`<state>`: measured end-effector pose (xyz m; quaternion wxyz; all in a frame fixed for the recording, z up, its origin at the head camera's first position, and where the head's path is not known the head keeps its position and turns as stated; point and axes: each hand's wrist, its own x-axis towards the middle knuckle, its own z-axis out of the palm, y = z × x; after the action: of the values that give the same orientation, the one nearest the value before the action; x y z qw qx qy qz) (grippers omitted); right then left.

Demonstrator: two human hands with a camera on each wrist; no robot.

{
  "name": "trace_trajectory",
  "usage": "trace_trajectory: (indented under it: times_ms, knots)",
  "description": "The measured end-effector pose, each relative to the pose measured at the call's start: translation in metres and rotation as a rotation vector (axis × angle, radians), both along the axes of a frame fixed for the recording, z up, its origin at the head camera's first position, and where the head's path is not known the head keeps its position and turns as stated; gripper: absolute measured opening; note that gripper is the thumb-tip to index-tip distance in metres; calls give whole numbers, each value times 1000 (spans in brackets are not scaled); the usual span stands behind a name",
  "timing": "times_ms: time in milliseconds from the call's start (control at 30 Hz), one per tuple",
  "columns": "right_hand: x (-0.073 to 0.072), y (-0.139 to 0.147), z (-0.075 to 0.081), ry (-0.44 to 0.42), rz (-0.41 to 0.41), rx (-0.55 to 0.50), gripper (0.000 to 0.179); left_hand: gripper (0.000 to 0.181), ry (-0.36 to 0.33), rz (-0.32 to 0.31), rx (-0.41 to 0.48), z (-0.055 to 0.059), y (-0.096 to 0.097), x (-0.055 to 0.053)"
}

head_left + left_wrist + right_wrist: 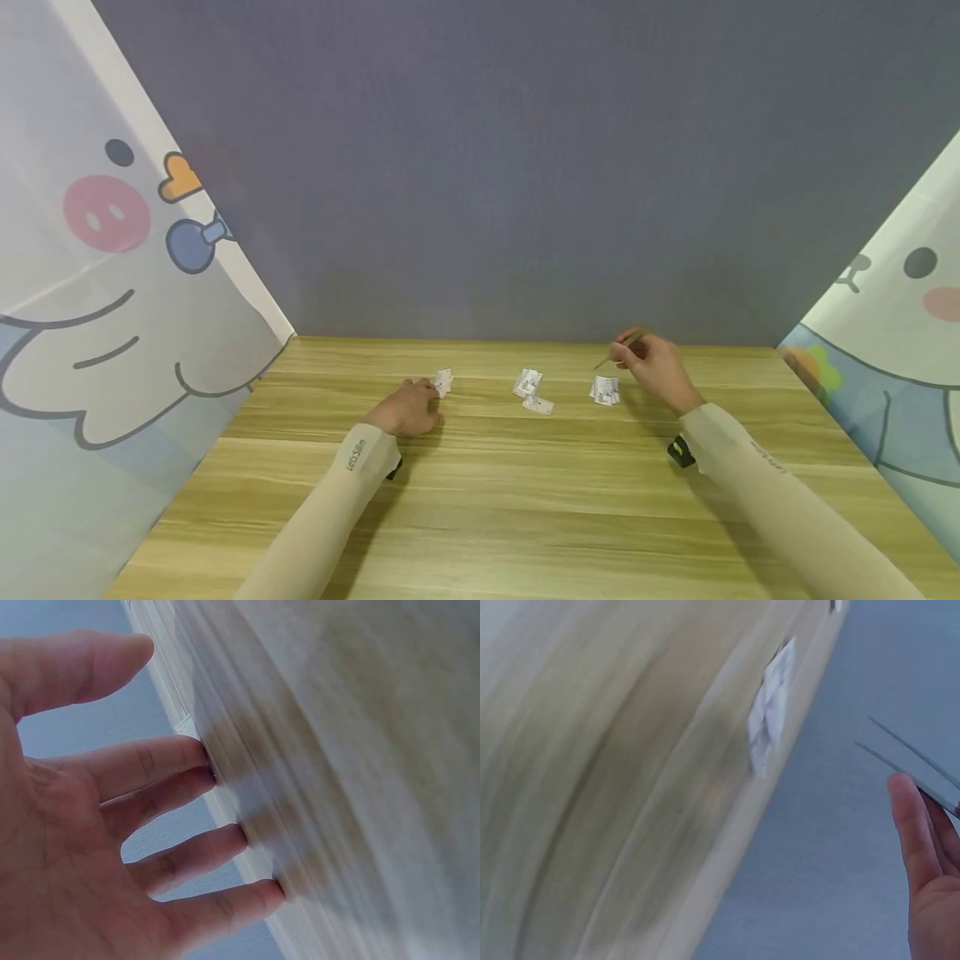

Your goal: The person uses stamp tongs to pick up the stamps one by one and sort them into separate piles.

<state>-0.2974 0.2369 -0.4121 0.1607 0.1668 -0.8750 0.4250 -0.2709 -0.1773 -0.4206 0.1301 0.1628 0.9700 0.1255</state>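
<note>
My right hand point(654, 367) holds a pair of thin metal tweezers point(915, 752), whose tips stand slightly apart with nothing visible between them. They hover beside and above the right-hand pile of small white printed paper slips point(604, 390). On the left, my left hand point(407, 408) rests its fingertips on the table, fingers extended and thumb lifted clear in the left wrist view. Its fingers partly cover a smaller group of slips point(444, 381); whether they touch it I cannot tell. Between the hands lies a middle pile of slips point(528, 382), with a slip point(538, 405) at its lower edge.
The wood-grain table point(510, 500) runs back to a grey upright panel point(525, 167). Cartoon-printed panels stand at the left point(135, 333) and right point(900, 350). A black wrist strap piece point(681, 452) shows by the right sleeve.
</note>
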Motion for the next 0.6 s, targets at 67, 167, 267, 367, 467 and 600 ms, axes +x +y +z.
trace_trajectory:
  times_ms: [67,167,267,367,467,600]
  knots:
    - [0,-4,1,5,34,-31,20,51,-2,0,-3,0,0,0]
    - [0,-10,3,56,26,-28,19,51,-6,0,-4,1,0,1]
    - [-2,-14,5,143,-12,15,17,52,-13,3,-1,1,0,2]
    - [-3,-20,6,208,-26,28,18,52,-15,2,3,2,0,2]
    - [-1,-27,10,206,-6,32,14,52,-12,0,3,2,-1,1]
    - [3,-37,12,133,52,46,10,52,-10,3,4,1,0,1]
